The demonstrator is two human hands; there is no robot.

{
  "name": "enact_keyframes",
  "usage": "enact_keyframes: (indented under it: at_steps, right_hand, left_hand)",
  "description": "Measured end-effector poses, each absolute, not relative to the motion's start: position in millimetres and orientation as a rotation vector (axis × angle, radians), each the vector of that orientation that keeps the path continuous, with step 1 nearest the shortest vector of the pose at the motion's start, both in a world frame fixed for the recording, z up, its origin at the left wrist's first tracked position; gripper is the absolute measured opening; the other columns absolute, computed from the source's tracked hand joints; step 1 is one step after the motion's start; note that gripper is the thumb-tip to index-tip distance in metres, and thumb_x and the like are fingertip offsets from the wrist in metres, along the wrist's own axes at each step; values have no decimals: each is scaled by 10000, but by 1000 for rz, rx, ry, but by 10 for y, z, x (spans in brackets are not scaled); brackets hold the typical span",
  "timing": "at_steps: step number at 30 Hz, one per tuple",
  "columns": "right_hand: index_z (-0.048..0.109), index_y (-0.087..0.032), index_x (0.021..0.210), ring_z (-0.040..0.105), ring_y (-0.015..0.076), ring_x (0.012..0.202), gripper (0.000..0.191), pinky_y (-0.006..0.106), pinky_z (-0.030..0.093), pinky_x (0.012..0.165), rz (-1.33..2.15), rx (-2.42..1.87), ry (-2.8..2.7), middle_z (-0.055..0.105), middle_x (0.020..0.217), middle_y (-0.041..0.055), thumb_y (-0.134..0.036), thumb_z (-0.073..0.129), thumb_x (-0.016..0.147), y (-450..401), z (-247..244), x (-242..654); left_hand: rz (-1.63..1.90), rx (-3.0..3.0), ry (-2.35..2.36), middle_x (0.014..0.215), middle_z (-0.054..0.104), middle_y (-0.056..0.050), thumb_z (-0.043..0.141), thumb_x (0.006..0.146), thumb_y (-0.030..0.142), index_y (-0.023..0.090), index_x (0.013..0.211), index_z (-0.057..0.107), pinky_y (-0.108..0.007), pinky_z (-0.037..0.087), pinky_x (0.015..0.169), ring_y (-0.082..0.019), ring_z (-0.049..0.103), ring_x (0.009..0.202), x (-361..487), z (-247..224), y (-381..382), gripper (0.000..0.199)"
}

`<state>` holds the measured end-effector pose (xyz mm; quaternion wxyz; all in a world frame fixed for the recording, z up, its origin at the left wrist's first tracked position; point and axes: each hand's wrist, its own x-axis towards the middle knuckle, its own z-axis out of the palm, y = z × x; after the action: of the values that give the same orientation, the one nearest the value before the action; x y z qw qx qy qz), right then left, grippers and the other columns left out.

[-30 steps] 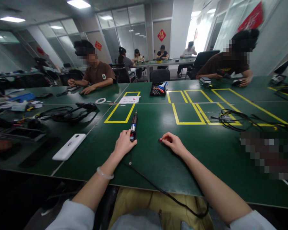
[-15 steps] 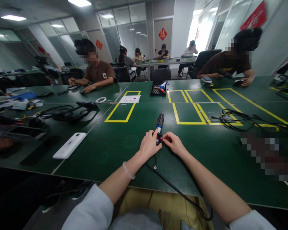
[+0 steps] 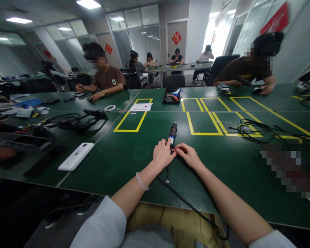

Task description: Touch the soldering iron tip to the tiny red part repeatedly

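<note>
While gripping the rear of the dark, silver-banded tool [image 3: 173, 133] in the left hand [image 3: 161, 155], kept a small red piece [image 3: 174, 149] pinched in the right hand [image 3: 190, 155], close against that end. Had just brought the tool rightward over the green counter [image 3: 129, 162], closing the gap to the piece and putting both within reach of either hand. Pointed the tip away. Could not make out any join behind the fingers.
</note>
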<state>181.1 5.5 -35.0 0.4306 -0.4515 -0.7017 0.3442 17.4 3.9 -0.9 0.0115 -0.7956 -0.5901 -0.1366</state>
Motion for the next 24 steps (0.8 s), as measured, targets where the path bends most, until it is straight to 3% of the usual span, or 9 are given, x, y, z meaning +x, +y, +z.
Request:
enact_keyframes:
  at_steps: [8, 24]
  right_hand:
    - [622, -192, 977, 603, 175, 784, 226, 297, 475, 730, 912, -1132, -1750, 662, 896, 41, -363, 528, 864, 87, -414, 1836]
    - [649, -194, 902, 583, 169, 751, 184, 285, 446, 691, 851, -1163, -1853, 648, 844, 34, -321, 521, 860, 64, -382, 1840]
  left_hand:
    - [-362, -2447, -1805, 1077, 512, -128, 481, 838, 551, 231, 1417, 343, -375, 375, 809, -271, 489, 986, -215, 5, 2, 676]
    - [2, -1980, -2206, 1248, 483, -179, 304, 875, 583, 191, 1435, 331, -422, 394, 869, -336, 503, 1059, -2341, 46, 69, 683]
